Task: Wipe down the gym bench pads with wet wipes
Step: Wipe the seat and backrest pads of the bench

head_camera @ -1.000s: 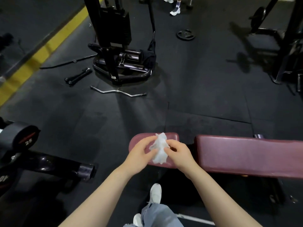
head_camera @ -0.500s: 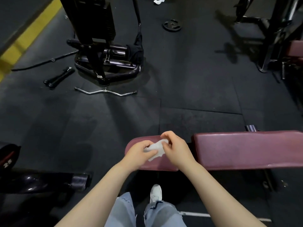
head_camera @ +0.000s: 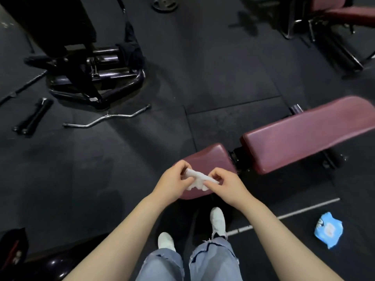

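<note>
While both hands work above the near end of the bench, the left hand (head_camera: 176,181) pinches one end of a crumpled white wet wipe (head_camera: 197,179) and the right hand (head_camera: 222,183) pinches the other, so the wipe is stretched between them just over the small maroon seat pad (head_camera: 209,159). Beyond a narrow gap with dark metal hardware lies the long maroon back pad (head_camera: 304,134), tilted up toward the right. Below the hands, two white shoes (head_camera: 218,219) and frayed jeans stand on the black rubber floor (head_camera: 121,159). A blue wipes packet (head_camera: 328,230) lies on the floor to the right; a bent chrome bar (head_camera: 107,118) lies farther left, near a cable machine base (head_camera: 95,78).
</note>
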`<action>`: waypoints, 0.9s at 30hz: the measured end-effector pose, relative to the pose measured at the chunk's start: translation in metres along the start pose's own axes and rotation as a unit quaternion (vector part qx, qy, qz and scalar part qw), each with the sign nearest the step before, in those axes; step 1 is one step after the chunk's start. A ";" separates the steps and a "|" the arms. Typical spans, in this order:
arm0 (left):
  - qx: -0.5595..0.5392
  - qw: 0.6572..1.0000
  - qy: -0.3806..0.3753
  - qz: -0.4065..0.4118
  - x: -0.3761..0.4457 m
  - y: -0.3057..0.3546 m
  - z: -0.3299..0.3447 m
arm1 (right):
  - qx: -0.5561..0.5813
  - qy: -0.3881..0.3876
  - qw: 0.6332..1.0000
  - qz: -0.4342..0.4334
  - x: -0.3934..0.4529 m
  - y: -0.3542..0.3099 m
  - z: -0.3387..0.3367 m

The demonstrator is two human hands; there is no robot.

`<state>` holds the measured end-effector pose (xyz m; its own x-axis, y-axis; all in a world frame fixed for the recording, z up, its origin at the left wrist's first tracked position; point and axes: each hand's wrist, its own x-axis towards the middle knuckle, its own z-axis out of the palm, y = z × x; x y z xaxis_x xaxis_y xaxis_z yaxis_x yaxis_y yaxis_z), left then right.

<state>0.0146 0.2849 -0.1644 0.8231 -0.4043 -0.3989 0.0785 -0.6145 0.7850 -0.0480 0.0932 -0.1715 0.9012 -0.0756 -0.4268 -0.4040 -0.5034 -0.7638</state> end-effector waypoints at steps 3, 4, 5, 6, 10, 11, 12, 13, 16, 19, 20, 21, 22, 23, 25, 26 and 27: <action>0.002 1.000 0.018 -0.011 0.004 -0.022 0.003 | 0.101 0.030 0.994 0.043 -0.003 0.006 0.021; -0.003 0.999 0.027 -0.018 0.007 -0.030 0.006 | 0.118 0.042 0.990 0.061 -0.003 0.008 0.026; -0.009 0.999 0.032 -0.028 0.010 -0.038 0.009 | 0.134 0.054 0.986 0.079 -0.001 0.011 0.031; -0.010 0.999 0.034 -0.041 0.014 -0.046 0.012 | 0.144 0.066 0.983 0.091 0.000 0.015 0.034; 0.011 0.997 0.010 -0.082 0.028 -0.082 0.031 | 0.176 0.119 0.968 0.132 0.020 0.048 0.047; 0.018 0.996 0.002 -0.086 0.032 -0.092 0.037 | 0.185 0.123 0.965 0.142 0.028 0.060 0.050; 0.027 0.996 -0.004 -0.088 0.038 -0.102 0.044 | 0.187 0.122 0.963 0.148 0.038 0.073 0.053; 0.037 0.995 -0.007 -0.091 0.045 -0.114 0.051 | 0.184 0.120 0.964 0.149 0.049 0.086 0.056; 0.046 0.994 -0.007 -0.098 0.072 -0.153 0.078 | 0.158 0.130 0.970 0.133 0.086 0.134 0.065; 0.033 0.995 0.012 -0.093 0.104 -0.195 0.106 | 0.083 0.180 0.974 0.107 0.140 0.179 0.068; 0.032 0.995 0.023 -0.088 0.115 -0.208 0.114 | 0.053 0.207 0.972 0.101 0.159 0.192 0.066; 0.031 0.995 0.038 -0.082 0.125 -0.222 0.121 | 0.025 0.239 0.966 0.091 0.179 0.204 0.064; 0.030 0.995 0.053 -0.074 0.135 -0.235 0.128 | 0.001 0.276 0.958 0.079 0.198 0.215 0.061; 0.024 0.995 0.066 -0.067 0.144 -0.248 0.134 | -0.015 0.317 0.946 0.069 0.216 0.224 0.058; 0.001 0.995 0.091 -0.048 0.159 -0.273 0.146 | -0.021 0.392 0.918 0.051 0.249 0.241 0.054; -0.014 0.994 0.105 -0.040 0.164 -0.284 0.151 | -0.028 0.412 0.910 0.045 0.264 0.248 0.055; -0.033 0.991 0.122 -0.034 0.170 -0.294 0.155 | -0.049 0.417 0.907 0.042 0.279 0.255 0.057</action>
<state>0.0442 0.2919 -0.5364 0.9258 -0.1816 -0.3314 0.1689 -0.5857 0.7927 0.0910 -0.0071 -0.5130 0.6903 -0.7206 0.0643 -0.4970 -0.5369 -0.6817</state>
